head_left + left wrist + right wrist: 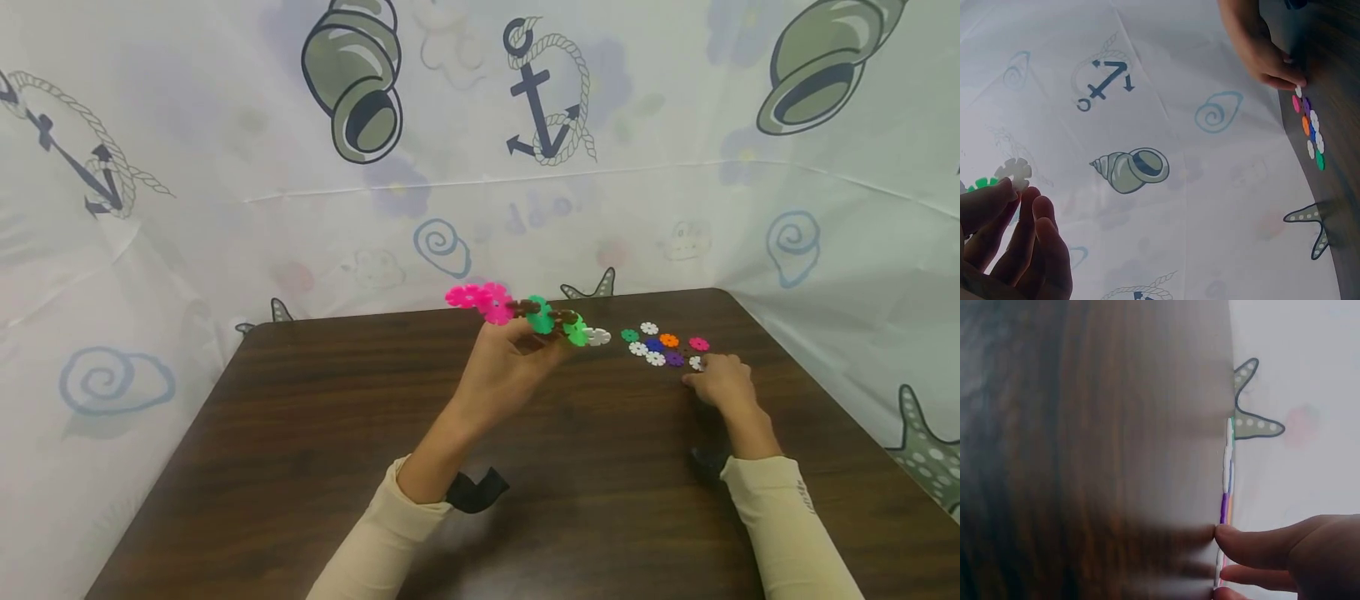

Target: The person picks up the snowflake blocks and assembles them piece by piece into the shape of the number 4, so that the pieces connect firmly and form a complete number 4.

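Observation:
My left hand [517,358] is raised above the table and grips a chain of joined plastic snowflake discs. The chain has pink discs [495,304] at its left end, then brown and green discs [539,314], and a white disc [597,337] at its right end. The left wrist view shows the thumb and fingertips close by that white disc [1015,172]. Down at the table on the right, my right hand [723,383] has its fingertips at a loose white disc [696,363]. Thumb and fingers look spread at the tabletop in the right wrist view.
Beside the right hand lies a loose group of discs: orange [669,341], purple [674,358], pink [699,343], green [630,335], blue and several white. They lie on a dark wooden table [337,400]. A printed cloth [480,200] hangs behind its far edge.

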The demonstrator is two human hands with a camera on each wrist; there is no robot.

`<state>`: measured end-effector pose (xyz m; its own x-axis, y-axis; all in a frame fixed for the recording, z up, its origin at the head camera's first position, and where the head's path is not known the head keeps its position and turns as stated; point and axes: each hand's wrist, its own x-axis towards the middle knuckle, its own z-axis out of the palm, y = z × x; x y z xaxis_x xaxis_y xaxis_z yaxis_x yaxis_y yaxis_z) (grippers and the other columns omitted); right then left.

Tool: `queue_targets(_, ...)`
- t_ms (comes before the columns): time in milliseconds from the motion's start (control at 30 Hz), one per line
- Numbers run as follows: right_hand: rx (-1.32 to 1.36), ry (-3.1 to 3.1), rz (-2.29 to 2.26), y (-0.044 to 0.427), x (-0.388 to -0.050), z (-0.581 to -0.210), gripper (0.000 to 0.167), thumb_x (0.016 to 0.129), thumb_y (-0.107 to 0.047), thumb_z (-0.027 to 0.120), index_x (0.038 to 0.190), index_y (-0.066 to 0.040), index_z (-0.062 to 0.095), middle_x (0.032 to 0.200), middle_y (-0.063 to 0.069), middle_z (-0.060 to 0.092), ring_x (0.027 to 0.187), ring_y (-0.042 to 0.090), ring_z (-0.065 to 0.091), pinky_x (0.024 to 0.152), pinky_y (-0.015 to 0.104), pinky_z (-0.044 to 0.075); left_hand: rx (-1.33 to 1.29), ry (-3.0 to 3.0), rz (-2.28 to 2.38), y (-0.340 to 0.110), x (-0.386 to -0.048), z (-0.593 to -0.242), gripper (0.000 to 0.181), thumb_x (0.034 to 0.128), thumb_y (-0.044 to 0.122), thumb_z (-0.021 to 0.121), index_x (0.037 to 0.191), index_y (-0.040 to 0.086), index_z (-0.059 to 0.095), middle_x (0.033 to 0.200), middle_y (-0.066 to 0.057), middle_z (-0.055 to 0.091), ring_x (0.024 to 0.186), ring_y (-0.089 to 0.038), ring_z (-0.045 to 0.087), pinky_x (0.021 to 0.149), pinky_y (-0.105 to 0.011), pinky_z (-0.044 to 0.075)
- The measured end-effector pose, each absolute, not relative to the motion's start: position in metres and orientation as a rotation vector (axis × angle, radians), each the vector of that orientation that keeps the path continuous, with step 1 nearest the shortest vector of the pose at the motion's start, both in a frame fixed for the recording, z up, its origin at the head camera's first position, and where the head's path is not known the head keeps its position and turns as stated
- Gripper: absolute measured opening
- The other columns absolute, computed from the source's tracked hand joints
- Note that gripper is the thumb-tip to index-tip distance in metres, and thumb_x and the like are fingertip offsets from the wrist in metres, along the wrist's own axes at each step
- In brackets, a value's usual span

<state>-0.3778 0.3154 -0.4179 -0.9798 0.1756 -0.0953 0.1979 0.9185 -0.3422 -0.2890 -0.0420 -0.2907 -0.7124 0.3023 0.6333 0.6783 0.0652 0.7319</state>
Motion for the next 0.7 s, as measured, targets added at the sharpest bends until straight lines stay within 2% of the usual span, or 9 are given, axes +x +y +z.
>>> queue_targets(300, 0.297, 3.027, -0.652, 0.3121, -0.3771, -0.4185, 0.052, 0.099, -0.026, 0.062, 0.134, 0.011, 0.052, 0.136, 0.047, 0.044, 0.124, 0.066, 0.041, 0.101, 0.071, 0.043, -0.978, -2.048, -1.676, -0.0411, -0.2875, -0.2902, 0.018, 0.0872, -0.003, 0.077, 0.104, -0.006, 0.078, 0.097, -0.019, 0.071, 0.083, -0.024, 0.070, 0.076, -0.030, 0.063)
queue_targets(567, 0.341, 3.041, -0.701, 0.3135, -0.3750, -0.4202, 0.039, 0.099, -0.029, 0.065, 0.113, 0.007, 0.060, 0.118, 0.036, 0.061, 0.108, 0.055, 0.055, 0.082, 0.059, 0.051, -0.949, -2.080, -1.667, -0.0415, -0.2866, -0.2908, 0.017, 0.0878, -0.001, 0.077, 0.104, -0.005, 0.078, 0.097, -0.017, 0.071, 0.084, -0.022, 0.067, 0.074, -0.027, 0.062)
queue_targets(700, 0.352, 3.030, -0.707, 0.3148, -0.3759, -0.4198, 0.043, 0.099, -0.028, 0.064, 0.119, 0.010, 0.056, 0.125, 0.039, 0.058, 0.114, 0.059, 0.053, 0.086, 0.062, 0.051, -0.962, -2.082, -1.649, -0.0415, -0.2866, -0.2908, 0.016, 0.0878, 0.000, 0.078, 0.103, -0.004, 0.078, 0.095, -0.016, 0.072, 0.082, -0.022, 0.067, 0.073, -0.028, 0.062)
